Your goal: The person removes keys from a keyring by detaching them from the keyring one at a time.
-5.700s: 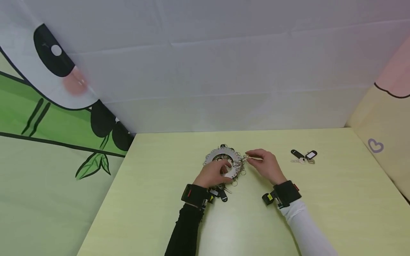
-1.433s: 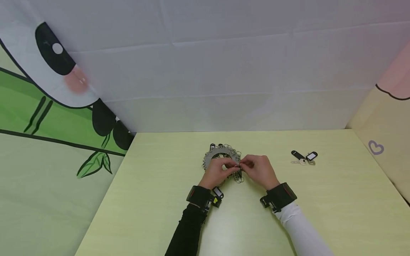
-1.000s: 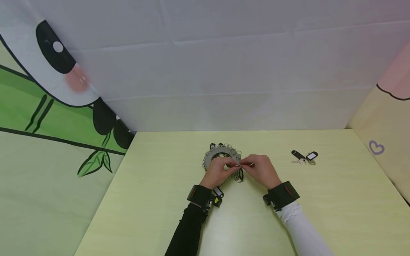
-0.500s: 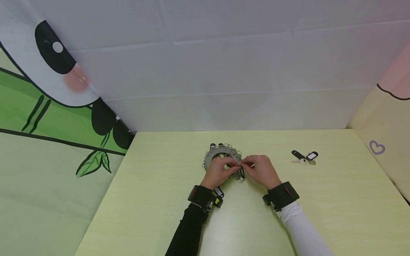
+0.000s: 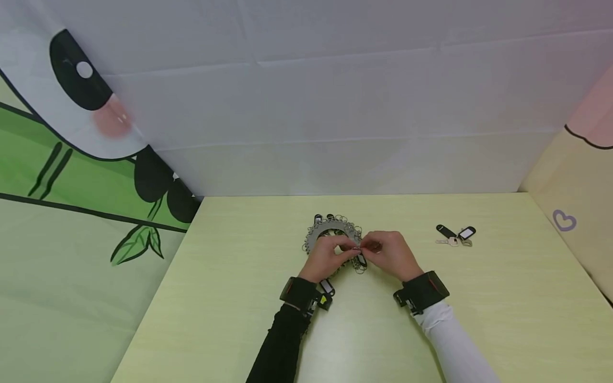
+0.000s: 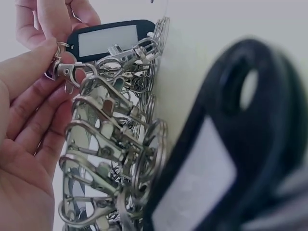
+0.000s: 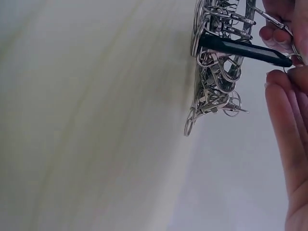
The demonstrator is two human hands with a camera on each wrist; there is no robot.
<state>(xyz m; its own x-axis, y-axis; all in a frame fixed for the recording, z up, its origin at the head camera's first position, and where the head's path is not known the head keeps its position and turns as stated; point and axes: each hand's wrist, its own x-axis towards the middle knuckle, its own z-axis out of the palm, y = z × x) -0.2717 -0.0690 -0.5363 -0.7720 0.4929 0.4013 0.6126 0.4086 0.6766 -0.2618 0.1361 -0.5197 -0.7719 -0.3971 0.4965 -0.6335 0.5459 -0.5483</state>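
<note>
A grey ring-shaped disc [image 5: 316,232] lies on the table, its rim hung with metal snap hooks [image 6: 91,134] and small split rings. At its right side my left hand [image 5: 325,258] pinches one snap hook [image 6: 65,71] between thumb and finger. My right hand [image 5: 390,255] meets it there, pinching the small split ring [image 6: 62,45] of a black key tag [image 6: 108,41] with a white label. The tag slants down beside the hooks. In the right wrist view, the tag [image 7: 245,50] shows edge-on, and the fingertips of both hands nearly touch around its ring.
Two black key tags [image 5: 446,231] with keys [image 5: 450,241] lie on the table to the right. Another tag [image 5: 327,288] lies by my left wrist, and two more [image 5: 318,218] show behind the disc. A pale curtain stands along the table's back edge.
Since the earliest frame my right hand has come left to meet my left hand at the disc's right side. Over the last second only the fingers and the tag have shifted slightly.
</note>
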